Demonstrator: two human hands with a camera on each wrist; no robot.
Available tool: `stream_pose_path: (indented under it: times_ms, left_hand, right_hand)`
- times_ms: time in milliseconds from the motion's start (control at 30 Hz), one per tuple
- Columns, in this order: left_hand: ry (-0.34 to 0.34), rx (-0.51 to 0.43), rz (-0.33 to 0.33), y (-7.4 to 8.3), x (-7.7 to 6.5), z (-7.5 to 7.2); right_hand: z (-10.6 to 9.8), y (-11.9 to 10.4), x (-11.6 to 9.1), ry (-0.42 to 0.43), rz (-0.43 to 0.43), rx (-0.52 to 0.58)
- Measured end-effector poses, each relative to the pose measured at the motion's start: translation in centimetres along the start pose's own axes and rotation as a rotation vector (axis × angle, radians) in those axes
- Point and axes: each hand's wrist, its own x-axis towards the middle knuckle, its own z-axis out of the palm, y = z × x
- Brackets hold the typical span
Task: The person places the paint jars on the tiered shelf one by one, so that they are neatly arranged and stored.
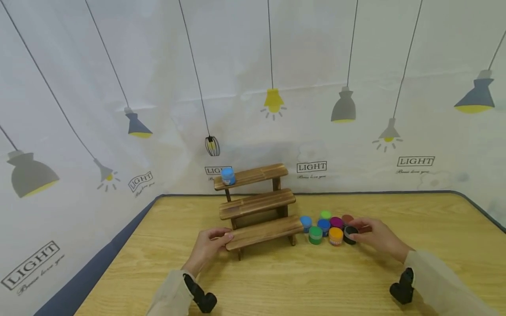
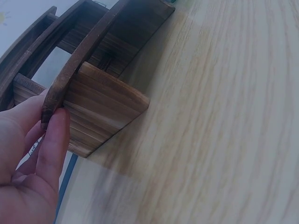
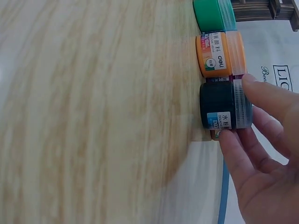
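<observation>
A three-step wooden display stand [image 1: 265, 231] stands near the table's middle, slightly angled. My left hand [image 1: 207, 248] pinches the left end of its lowest step; the left wrist view shows thumb and fingers on either side of the board [image 2: 70, 79]. My right hand [image 1: 377, 237] holds a black paint jar [image 3: 217, 105] at the right of a cluster, thumb on one side of its clear lid and fingertips on the other. Beside it stand an orange paint jar [image 3: 214, 53] and a green paint jar [image 3: 209, 15].
A light blue jar [image 1: 228, 176] sits on the top step's left end. The cluster also has blue [image 1: 323, 227], light blue [image 1: 306, 223], lime [image 1: 326, 215], purple [image 1: 336, 222] and reddish-brown [image 1: 347, 219] jars. A lamp-printed backdrop [image 1: 241, 114] rises behind the table [image 1: 276, 285].
</observation>
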Motion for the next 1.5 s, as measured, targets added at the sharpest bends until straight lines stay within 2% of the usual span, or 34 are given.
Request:
stream_pose_path:
  times_ms: [267,500,733,967,1233,1500]
  left_hand:
    - [-0.002,-0.002,-0.004,-0.30,-0.25,-0.25]
    - [0.007,0.004,-0.005,-0.42,-0.32,-0.38]
    - [-0.002,0.011,-0.004,-0.32,-0.07,-0.27]
    - [-0.014,0.019,0.001,-0.32,0.07,-0.16]
    - [-0.005,0.018,0.008,0.04,0.23,-0.18]
    - [-0.008,0.011,0.007,-0.21,0.15,-0.16]
  right_hand:
    - [0.30,-0.21,-0.06,0.004,0.068,-0.006]
    - [0.40,-0.35,-0.18,0.005,0.081,-0.004]
    - [0.23,-0.09,-0.40,-0.019,0.039,0.013]
    - [0.12,0.35,-0.36,-0.055,0.054,0.036]
    - [-0.19,0.56,0.17,-0.077,-0.010,0.030]
    - [-0.36,0.30,-0.07,-0.087,-0.003,0.023]
